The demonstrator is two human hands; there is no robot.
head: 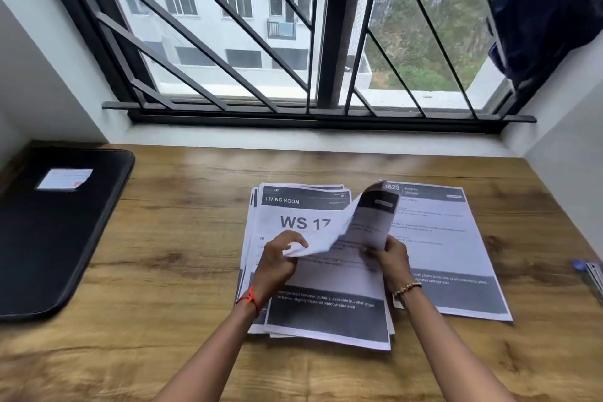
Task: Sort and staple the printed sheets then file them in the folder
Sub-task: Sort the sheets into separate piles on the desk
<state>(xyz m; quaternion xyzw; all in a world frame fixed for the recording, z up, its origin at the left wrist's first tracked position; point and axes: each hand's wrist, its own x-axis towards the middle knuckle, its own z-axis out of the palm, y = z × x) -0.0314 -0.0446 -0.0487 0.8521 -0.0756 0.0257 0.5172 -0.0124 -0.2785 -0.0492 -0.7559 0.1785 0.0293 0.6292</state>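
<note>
Hands work over a wooden desk (179, 271): the left hand (277, 259) pinches the lower corner of a curled printed sheet (359, 225), while the right hand (390, 259) grips its opposite edge, holding it raised above a loose stack (326, 320) topped by a page headed "LIVING ROOM, WS 17". A page headed "KITCHEN" (450, 238) lies flat just right of the stack. A closed black folder (49, 238) lies well apart at the desk's left edge, below a barred window (329, 26).
</note>
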